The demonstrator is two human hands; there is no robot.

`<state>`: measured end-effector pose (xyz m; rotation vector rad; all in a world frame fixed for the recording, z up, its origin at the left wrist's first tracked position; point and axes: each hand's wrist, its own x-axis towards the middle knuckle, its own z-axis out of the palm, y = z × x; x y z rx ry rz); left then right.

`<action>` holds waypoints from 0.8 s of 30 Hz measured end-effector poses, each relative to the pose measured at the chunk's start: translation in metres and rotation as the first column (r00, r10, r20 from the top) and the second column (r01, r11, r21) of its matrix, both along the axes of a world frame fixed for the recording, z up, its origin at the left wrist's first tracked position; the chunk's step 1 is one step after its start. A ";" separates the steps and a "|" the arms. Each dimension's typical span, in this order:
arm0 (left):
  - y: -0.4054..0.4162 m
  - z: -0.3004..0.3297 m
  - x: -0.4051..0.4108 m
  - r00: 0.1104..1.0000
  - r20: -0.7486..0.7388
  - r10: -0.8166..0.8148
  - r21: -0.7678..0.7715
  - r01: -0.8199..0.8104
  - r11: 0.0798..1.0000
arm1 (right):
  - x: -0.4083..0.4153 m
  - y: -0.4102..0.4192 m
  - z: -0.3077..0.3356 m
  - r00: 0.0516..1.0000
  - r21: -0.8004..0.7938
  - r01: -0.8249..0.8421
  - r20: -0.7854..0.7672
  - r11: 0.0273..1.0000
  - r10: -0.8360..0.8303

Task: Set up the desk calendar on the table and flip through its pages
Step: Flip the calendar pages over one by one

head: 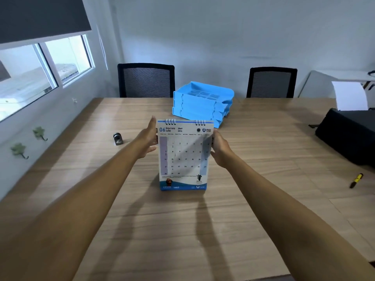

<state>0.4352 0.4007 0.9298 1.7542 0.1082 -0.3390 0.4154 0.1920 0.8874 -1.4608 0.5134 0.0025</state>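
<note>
The calendar (183, 157) stands upright on the counter (263, 159), June showing, just in front of the blue trays (203, 102). The left hand (147, 141) and right hand (220, 149) clasp its side edges, each grip closed lightly. Setting-up looks done; next, lifting a page over the rings.

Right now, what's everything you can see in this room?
calendar: 1, white and blue, upright mid-table, showing June
trays: 1 stack, blue, behind calendar
chairs: 2, black, far side of table
marker: 1, yellow and black, table's right
sharpener: 1, grey, table's left
printer: 1, black, right edge
hooks: 2, green, left wall
table: 1, wood
left hand: grip on calendar's left edge
right hand: at calendar's right edge
</note>
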 end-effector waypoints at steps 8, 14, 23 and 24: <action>0.021 -0.003 -0.008 0.999 0.029 0.034 0.033 -0.035 0.999 | -0.003 0.024 0.003 0.995 0.026 -0.101 0.018 0.995 0.101; 0.021 -0.010 -0.009 0.998 0.056 -0.004 0.052 0.001 0.999 | -0.009 0.026 0.002 0.988 -0.090 -0.140 0.046 0.986 0.144; 0.043 -0.141 -0.033 0.979 0.126 -0.163 0.754 0.012 0.657 | -0.065 0.007 -0.112 0.899 -0.795 -0.432 -0.340 0.427 0.277; 0.045 -0.162 -0.042 0.975 0.097 -0.198 0.796 0.043 0.604 | -0.074 0.007 -0.125 0.882 -0.805 -0.462 -0.376 0.371 0.284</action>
